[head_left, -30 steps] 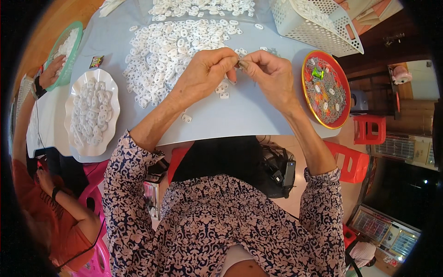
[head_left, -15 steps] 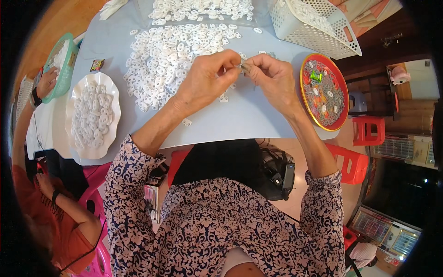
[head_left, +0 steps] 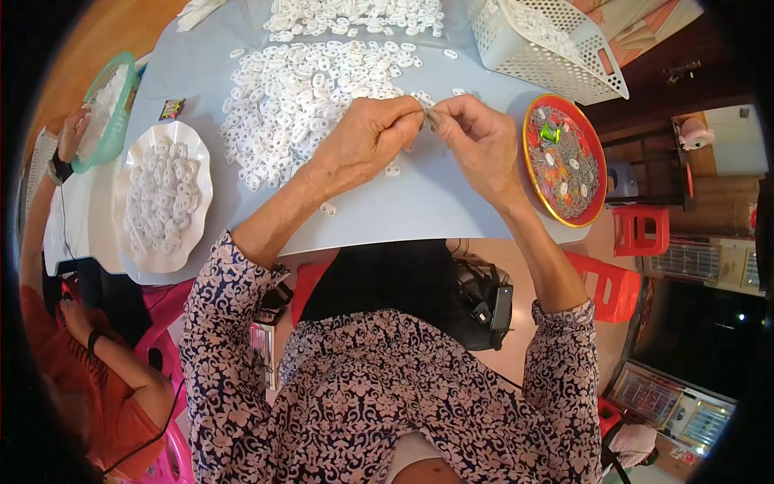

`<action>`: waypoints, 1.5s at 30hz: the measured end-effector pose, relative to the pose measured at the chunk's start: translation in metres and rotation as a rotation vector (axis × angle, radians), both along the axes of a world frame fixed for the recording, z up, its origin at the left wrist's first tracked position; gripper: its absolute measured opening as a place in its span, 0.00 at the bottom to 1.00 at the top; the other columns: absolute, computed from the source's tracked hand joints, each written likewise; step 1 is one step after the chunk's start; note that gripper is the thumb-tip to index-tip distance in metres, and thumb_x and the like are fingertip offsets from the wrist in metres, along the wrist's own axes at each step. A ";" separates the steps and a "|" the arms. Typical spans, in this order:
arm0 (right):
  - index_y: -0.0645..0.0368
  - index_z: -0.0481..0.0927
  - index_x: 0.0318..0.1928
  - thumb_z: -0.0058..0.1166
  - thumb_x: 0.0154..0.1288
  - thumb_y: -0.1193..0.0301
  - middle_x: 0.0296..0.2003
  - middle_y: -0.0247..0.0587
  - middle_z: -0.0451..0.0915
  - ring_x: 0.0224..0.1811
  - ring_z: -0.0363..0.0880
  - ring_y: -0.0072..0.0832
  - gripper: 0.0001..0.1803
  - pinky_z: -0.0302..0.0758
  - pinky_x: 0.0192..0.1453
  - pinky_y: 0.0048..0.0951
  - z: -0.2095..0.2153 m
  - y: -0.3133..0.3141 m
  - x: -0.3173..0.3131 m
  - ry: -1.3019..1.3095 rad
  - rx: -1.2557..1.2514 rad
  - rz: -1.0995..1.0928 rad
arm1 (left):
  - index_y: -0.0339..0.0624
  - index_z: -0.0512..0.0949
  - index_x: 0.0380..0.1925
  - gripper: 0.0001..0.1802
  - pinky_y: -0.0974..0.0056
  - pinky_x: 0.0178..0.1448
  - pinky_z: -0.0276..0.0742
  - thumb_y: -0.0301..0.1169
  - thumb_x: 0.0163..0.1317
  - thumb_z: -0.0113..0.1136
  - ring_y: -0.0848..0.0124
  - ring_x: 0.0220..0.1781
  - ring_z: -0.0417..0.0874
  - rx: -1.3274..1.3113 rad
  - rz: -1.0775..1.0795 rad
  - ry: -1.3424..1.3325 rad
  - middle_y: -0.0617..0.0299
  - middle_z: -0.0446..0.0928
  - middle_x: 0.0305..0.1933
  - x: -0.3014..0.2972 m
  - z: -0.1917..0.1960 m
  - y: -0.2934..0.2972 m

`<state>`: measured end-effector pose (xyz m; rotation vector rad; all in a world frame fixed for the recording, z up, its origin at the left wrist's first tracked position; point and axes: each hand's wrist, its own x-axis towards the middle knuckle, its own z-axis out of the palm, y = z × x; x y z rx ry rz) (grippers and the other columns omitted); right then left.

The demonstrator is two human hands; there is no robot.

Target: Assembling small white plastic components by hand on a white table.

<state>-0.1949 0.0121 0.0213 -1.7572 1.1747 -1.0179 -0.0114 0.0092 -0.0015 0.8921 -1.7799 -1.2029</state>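
Over the table, my left hand (head_left: pixel 367 139) and my right hand (head_left: pixel 484 149) meet fingertip to fingertip, both closed in a pinch. Whatever sits between the fingers is too small and covered to name. Just behind and left of them spreads a heap of small white plastic pieces (head_left: pixel 278 101), oval with holes. A few stray pieces (head_left: pixel 328 209) lie nearer the table's front edge. Beside my right hand stands a round red tray (head_left: pixel 600 153) with a gold rim. In it are many thin grey pieces (head_left: pixel 574 189), some white ones and a green wrapper (head_left: pixel 551 133).
A scalloped white dish (head_left: pixel 203 173) of white pieces stands at left, near a small wrapped packet (head_left: pixel 171 109). A perforated white basket (head_left: pixel 556 68) is at the back right. On the far left, a co-worker's hand (head_left: pixel 74 133) is at a green basket (head_left: pixel 125 105). Red stools (head_left: pixel 609 286) stand at right.
My left fingers have curled in tighter, and the fingertips of both hands stay together. The co-worker's hand at the green basket has shifted slightly.
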 end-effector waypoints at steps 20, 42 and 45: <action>0.64 0.78 0.31 0.55 0.59 0.77 0.24 0.26 0.75 0.24 0.67 0.11 0.03 0.66 0.27 0.17 0.014 0.008 -0.003 0.075 -0.037 0.043 | 0.37 0.74 0.28 0.16 0.70 0.40 0.70 0.36 0.68 0.42 0.76 0.31 0.74 0.336 -0.099 0.211 0.64 0.73 0.23 0.003 0.005 -0.001; 0.64 0.80 0.35 0.56 0.60 0.76 0.25 0.27 0.77 0.27 0.71 0.12 0.04 0.70 0.32 0.17 0.008 0.012 -0.003 0.110 -0.070 -0.028 | 0.37 0.78 0.32 0.10 0.72 0.31 0.68 0.31 0.65 0.49 0.79 0.26 0.71 0.169 -0.029 0.291 0.65 0.77 0.23 -0.001 0.004 0.000; 0.64 0.80 0.36 0.56 0.60 0.77 0.26 0.28 0.78 0.27 0.71 0.12 0.04 0.70 0.32 0.17 0.003 0.011 0.000 -0.038 -0.009 -0.060 | 0.37 0.78 0.32 0.12 0.72 0.32 0.69 0.32 0.66 0.48 0.78 0.26 0.71 0.170 -0.012 0.264 0.65 0.77 0.23 -0.001 0.003 -0.001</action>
